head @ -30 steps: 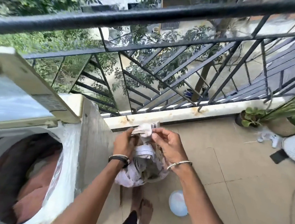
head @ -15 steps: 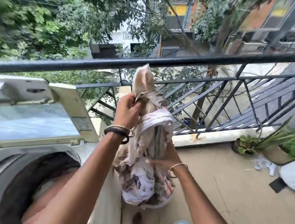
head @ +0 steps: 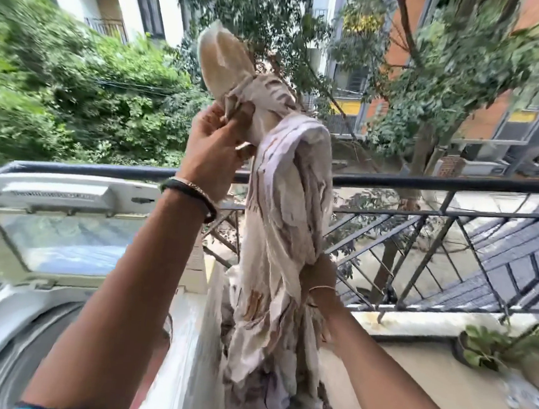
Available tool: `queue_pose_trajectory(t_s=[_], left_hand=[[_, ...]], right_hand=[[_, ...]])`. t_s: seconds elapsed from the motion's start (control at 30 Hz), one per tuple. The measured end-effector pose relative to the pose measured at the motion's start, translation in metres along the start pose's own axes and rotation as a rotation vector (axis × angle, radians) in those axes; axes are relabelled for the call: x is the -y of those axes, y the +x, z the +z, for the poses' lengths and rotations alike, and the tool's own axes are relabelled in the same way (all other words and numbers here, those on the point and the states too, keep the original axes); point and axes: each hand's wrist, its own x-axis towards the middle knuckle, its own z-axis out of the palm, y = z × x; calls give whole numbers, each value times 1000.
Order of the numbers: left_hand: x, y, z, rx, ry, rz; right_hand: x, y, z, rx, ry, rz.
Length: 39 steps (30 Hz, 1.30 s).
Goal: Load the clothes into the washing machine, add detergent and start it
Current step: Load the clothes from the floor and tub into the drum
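The person stands on a balcony and holds a long bundle of pale cloth (head: 287, 225) with brown stripes, lifted high in front of the black railing (head: 440, 185). The left hand (head: 216, 148) is raised above the railing's top bar and its fingers are pinched on the upper part of the cloth, just under a loose beige end that stands up. The right hand (head: 318, 282) is lower and mostly hidden behind the cloth; it seems closed on the middle of the bundle, but I cannot tell exactly how the fingers lie. The lower end of the cloth hangs down just beside the right wall of the washing machine (head: 183, 342). The machine is at the near left, its lid (head: 63, 220) open and standing up. Potted plants (head: 489, 347) are on the floor at the right, near the railing.
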Motion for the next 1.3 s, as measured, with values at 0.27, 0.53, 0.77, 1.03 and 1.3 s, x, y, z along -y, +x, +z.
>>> queue_pose_trajectory(t_s=[0.27, 0.53, 0.77, 1.03, 1.3], left_hand=[[-47, -26, -94, -275, 65, 131], [-78, -58, -170, -500, 62, 266], [-104, -74, -271, -614, 248, 242], [-106, -118, -374, -662, 880, -66], [-51, -150, -458, -166, 1095, -804]], right_hand=[[72, 50, -46, -181, 392, -4], [210, 1, -96, -229, 642, -405], [310, -112, -70, -27, 881, -519], [357, -180, 61, 500, 1235, -196], [311, -221, 188, 133, 572, -458]])
